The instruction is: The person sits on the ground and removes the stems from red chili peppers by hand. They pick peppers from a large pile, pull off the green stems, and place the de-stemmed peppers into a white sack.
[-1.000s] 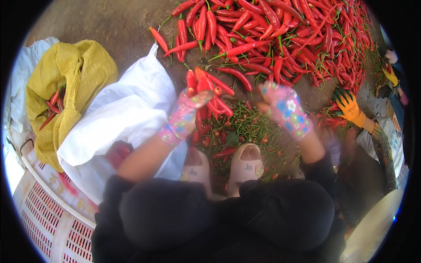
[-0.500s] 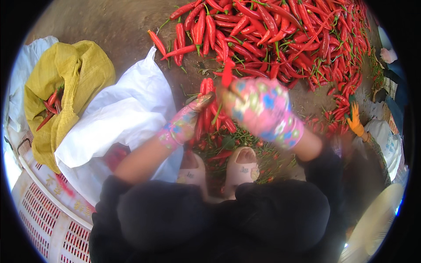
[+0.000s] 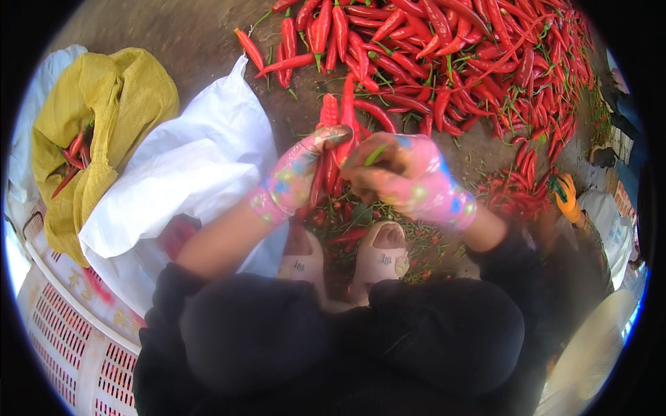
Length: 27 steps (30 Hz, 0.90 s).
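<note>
My left hand, in a pink floral glove with the fingertips bare, is closed around several red chili peppers. Their tips stick up past the thumb and their other ends hang below the hand. Close beside them my right hand, gloved alike, has its fingers curled in. A green chili stem shows at those fingers. Ahead of both hands lies a large heap of red chili peppers on the ground. Green stems and bits litter the ground under my hands.
A white sack lies open at my left, beside a yellow sack with chilies inside. White slotted crates stand lower left. Pink slippers are on my feet. Another person's orange-gloved hand is at the right, near a smaller chili pile.
My right hand has turned and drawn slightly down, and the blurred red chili at its fingers now shows upright beside the left hand's bunch. A green stem now shows at the right fingers.
</note>
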Motion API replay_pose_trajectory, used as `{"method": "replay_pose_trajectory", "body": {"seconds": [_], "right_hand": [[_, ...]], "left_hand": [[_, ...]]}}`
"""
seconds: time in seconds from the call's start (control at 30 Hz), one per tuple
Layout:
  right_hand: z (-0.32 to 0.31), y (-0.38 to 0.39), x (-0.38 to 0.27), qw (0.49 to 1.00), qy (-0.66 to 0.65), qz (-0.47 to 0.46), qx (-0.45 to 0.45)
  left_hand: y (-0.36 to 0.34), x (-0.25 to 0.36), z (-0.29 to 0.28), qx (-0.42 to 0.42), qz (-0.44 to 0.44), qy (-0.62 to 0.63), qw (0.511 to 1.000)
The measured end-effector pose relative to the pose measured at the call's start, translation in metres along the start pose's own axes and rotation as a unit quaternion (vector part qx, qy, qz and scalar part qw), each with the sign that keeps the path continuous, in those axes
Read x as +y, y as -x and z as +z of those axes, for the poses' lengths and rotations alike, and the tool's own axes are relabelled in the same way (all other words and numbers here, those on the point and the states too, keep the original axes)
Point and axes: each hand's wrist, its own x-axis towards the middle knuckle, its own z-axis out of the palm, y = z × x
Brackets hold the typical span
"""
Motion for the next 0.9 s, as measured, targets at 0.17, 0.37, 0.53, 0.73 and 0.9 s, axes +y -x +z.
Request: {"method": "replay_pose_trajectory", "body": {"seconds": [0.17,0.37,0.53,0.73,0.9], "right_hand": [[-0.045,0.029,0.003,0.989,0.045,0.103,-0.098],[-0.058,0.04,0.028,0.951,0.236,0.184,0.077],[-0.063,0.036,0.048,0.882,0.461,0.089,0.037],[-0.078,0.058,0.065,0.787,0.616,0.02,0.0],[-0.059,0.031,0.07,0.735,0.664,0.033,0.134]], "left_hand": [[0.034,0.031,0.037,0.028,-0.112,-0.385,0.916],[0.123,0.084,0.08,-0.115,-0.065,-0.863,0.488],[0.173,0.099,0.082,0.131,-0.193,-0.721,0.652],[0.189,0.084,0.087,0.051,-0.357,-0.892,0.274],[0.208,0.079,0.099,0.344,-0.327,-0.799,0.37]]}}
